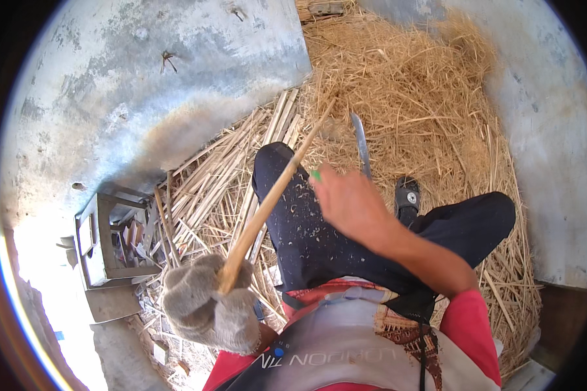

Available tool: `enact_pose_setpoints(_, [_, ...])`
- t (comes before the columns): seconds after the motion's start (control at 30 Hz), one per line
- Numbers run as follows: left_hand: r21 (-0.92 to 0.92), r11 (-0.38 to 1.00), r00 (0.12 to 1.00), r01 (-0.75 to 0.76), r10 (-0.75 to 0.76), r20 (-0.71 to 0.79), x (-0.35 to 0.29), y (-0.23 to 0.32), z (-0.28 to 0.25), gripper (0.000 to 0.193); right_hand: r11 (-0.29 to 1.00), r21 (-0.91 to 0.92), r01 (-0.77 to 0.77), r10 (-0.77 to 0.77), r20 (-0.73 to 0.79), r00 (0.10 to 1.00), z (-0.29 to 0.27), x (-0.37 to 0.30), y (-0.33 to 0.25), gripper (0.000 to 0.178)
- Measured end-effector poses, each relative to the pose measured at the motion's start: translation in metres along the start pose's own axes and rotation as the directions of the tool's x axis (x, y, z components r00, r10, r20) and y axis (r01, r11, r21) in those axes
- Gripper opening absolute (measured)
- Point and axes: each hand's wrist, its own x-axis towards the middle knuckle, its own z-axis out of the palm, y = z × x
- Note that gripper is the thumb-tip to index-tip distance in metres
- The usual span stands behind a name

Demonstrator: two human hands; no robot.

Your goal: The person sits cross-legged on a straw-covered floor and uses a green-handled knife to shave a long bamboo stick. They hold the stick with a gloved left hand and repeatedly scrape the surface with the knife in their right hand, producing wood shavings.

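My left hand [209,303], in a thick grey-brown knitted glove, is closed around the near end of a long, peeled wooden or bamboo stick [264,208]. The stick slants up and away to the right, passing over my left knee, and tapers at its far end. My right hand [352,202] is bare and closed in a fist above my lap, to the right of the stick and apart from it. A long, slightly curved knife blade [361,143] points away from behind that fist; its handle is hidden. Something small and green shows at the fingers, too small to name.
Split strips [205,176] lie heaped left of my legs, beside a small wooden frame box [117,241] with scraps inside. A pile of straw-like shavings [411,85] fills the far right. Worn grey walls [143,85] stand on both sides. My sandalled foot [407,195] rests among shavings.
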Motion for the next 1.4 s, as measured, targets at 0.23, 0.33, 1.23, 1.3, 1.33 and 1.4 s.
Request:
enact_pose_setpoints(0.23, [-0.009,0.999,0.999,-0.045,0.045,0.031,0.007,-0.003,0.004,0.033,0.992,0.114,-0.048,0.052,-0.031,0.998,0.014,0.008,0.014,0.022])
enact_pose_setpoints(0.33, [-0.009,0.998,0.997,-0.061,0.061,0.04,0.007,-0.005,0.002,0.032,0.998,0.05,-0.036,0.036,0.001,0.999,0.018,0.017,0.042,0.025])
enact_pose_setpoints(1.23, [0.005,0.993,0.989,-0.118,0.117,0.086,0.016,-0.01,-0.003,0.054,0.982,0.15,0.113,-0.096,-0.114,0.989,-0.024,-0.012,0.005,0.018])
enact_pose_setpoints(1.3, [-0.009,0.996,0.995,-0.094,0.094,0.017,0.009,-0.012,-0.001,0.053,0.994,0.113,-0.004,0.004,0.0,1.0,-0.026,-0.01,0.006,0.017])
enact_pose_setpoints(1.33, [-0.001,0.996,0.996,-0.091,0.091,0.017,0.008,-0.01,-0.001,0.052,0.994,0.089,-0.058,0.054,0.054,0.997,-0.028,-0.009,0.004,0.016])
enact_pose_setpoints(1.4, [0.009,0.995,0.995,-0.095,0.095,0.018,0.009,-0.011,0.001,0.051,0.969,0.183,0.168,-0.167,-0.019,0.986,-0.047,-0.024,-0.017,0.016])
